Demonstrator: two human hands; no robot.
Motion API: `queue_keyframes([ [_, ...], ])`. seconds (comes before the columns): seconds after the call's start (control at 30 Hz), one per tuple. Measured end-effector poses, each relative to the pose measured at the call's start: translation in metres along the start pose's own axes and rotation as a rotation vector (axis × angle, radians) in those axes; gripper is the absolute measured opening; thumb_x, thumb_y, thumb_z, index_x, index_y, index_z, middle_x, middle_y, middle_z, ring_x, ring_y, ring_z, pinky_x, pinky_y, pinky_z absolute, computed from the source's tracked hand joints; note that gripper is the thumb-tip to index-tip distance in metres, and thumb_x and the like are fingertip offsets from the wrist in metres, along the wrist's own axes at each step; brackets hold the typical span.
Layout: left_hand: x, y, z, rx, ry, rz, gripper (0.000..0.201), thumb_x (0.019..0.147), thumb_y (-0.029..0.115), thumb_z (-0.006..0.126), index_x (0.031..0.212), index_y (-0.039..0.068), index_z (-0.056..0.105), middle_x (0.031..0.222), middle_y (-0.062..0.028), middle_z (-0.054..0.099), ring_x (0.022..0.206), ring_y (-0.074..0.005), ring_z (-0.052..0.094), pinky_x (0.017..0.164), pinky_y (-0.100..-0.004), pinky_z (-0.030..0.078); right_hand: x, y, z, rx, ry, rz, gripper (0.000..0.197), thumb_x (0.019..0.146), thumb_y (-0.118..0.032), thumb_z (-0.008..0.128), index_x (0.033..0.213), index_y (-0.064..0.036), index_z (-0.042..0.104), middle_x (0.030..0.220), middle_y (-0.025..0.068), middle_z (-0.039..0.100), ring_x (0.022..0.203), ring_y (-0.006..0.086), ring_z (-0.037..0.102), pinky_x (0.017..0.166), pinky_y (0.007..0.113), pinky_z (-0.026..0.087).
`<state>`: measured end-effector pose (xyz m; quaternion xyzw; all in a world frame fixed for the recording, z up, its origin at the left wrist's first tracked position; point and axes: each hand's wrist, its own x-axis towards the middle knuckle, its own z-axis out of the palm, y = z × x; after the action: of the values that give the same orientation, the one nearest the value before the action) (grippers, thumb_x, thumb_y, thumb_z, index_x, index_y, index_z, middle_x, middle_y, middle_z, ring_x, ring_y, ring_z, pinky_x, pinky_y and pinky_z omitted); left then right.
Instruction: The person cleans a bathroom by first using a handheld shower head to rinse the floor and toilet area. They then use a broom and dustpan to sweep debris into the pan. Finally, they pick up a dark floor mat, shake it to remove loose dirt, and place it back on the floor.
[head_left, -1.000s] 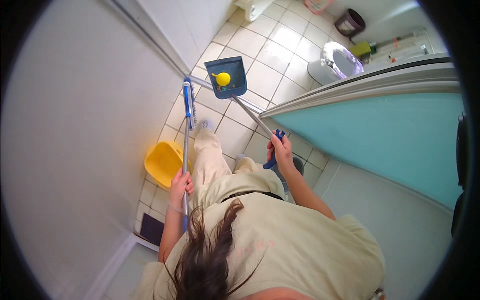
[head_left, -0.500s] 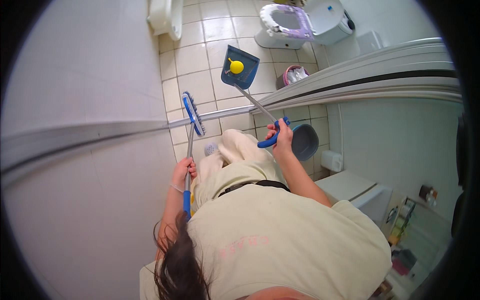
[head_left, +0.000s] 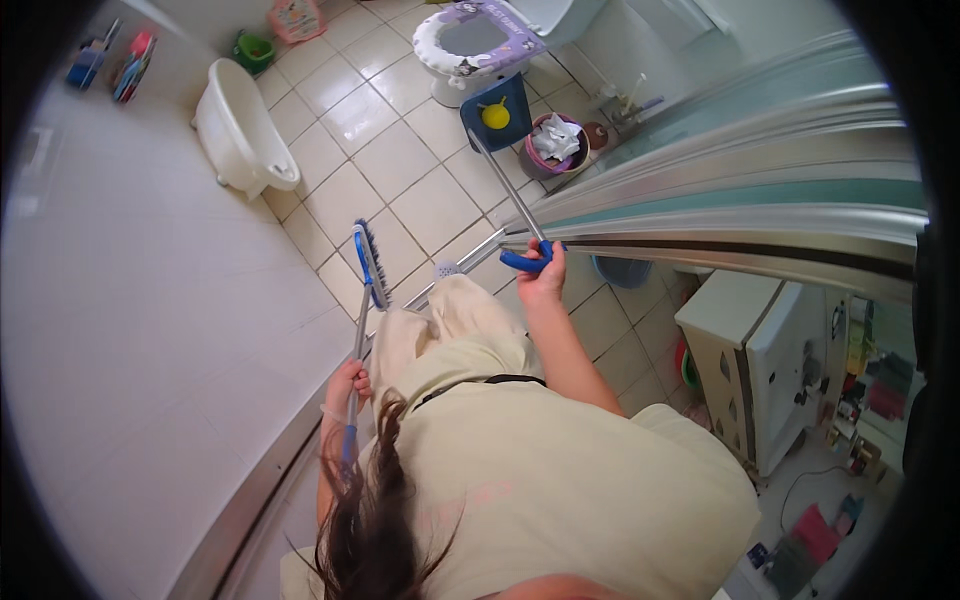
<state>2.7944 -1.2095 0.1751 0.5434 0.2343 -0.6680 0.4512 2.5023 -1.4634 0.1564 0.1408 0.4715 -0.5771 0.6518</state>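
Observation:
My left hand [head_left: 348, 380] is closed around the metal pole of a floor brush [head_left: 368, 262]. The brush has a blue and white head with dark blue bristles, to the left of my knees. In my right hand [head_left: 543, 277] is the blue grip of a long-handled dustpan [head_left: 510, 95], the fingers wrapped round it. The dark blue pan reaches out ahead, beside the toilet's base, and appears raised or tilted. A round yellow object [head_left: 495, 115] lies inside it; its kind is unclear. Hair hides part of the brush's blue handle end.
A toilet [head_left: 450, 90] with a purple and white seat cover stands ahead. Right of the pan is a wastebasket [head_left: 530, 158] full of white paper. A white baby bathtub [head_left: 235, 150] leans by the left wall. A metal door track [head_left: 482, 254] crosses the tiles; a white cabinet [head_left: 722, 310] stands right.
My view has turned, and I have moved forward to the door track. The dustpan, with the yellow object in it, is now close to the toilet and wastebasket. Both hands keep their grips.

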Motion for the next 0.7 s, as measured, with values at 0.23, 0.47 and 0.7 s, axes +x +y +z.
queue_keyframes([
  [0.23,0.004,0.084,-0.033,0.302,0.149,-0.04,0.008,0.084,0.01,0.044,0.079,0.011,0.038,0.06,-0.0002,0.04,0.042,-0.0075,0.036,0.036,-0.0219,0.03,0.026,0.044,-0.008,0.284,0.038,-0.085,0.025,0.087,-0.03,0.041,0.088,-0.0046,0.044,0.074,0.0085,0.056,0.052,0.0107,0.048,0.049,0.021,0.043],
  [0.47,0.035,0.172,-0.019,0.338,0.114,-0.156,0.008,0.083,0.01,0.045,0.079,0.012,0.038,0.059,0.001,0.037,0.043,-0.0067,0.036,0.036,-0.0205,0.03,0.076,0.06,0.003,0.654,-0.022,0.004,0.029,0.088,-0.027,0.031,0.077,-0.004,0.045,0.064,0.0044,0.054,0.048,0.014,0.05,0.045,0.026,0.045],
  [0.7,0.036,0.199,-0.011,0.645,0.045,-0.016,0.011,0.082,0.008,0.048,0.089,0.009,0.04,0.06,0.0004,0.039,0.044,-0.0077,0.037,0.036,-0.0205,0.03,0.092,0.088,-0.013,0.887,-0.082,0.054,0.029,0.087,-0.026,0.033,0.071,-0.0059,0.046,0.057,0.0005,0.051,0.048,0.0147,0.05,0.044,0.028,0.045],
])
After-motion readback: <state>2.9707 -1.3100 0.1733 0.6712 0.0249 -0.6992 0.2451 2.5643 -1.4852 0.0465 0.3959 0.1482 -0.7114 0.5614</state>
